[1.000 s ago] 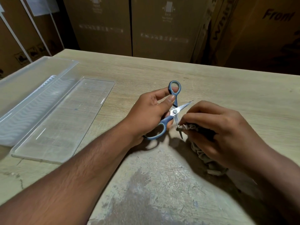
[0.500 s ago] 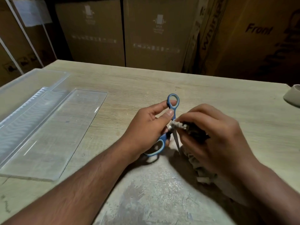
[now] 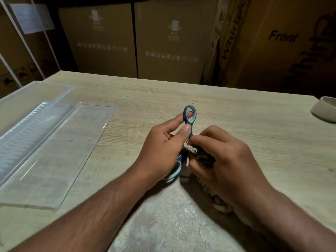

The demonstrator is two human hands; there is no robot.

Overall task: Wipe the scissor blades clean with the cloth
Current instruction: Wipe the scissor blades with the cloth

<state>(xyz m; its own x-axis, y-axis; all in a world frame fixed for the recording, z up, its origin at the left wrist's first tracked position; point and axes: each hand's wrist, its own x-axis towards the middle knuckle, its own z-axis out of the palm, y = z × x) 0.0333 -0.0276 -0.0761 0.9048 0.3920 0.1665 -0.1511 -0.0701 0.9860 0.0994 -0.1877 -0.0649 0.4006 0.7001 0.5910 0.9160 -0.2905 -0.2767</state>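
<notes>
Gripping the scissors (image 3: pixel 189 115) by the handles, your left hand (image 3: pixel 163 151) sits at table (image 3: pixel 236 113) centre; your right hand (image 3: pixel 223 160) pinches the cloth (image 3: pixel 190 149) around the blades; clear tray (image 3: pixel 27 124) at 9 o'clock, contents unclear.

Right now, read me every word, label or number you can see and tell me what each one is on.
"Front": printed on the big cardboard box at the far right.
"Whirl...": vertical brand lettering on the narrow carton left of it, cut off.
Printed lines and icons on the two middle boxes: too blurred to read.
Scissors and cloth: no text visible.
</notes>
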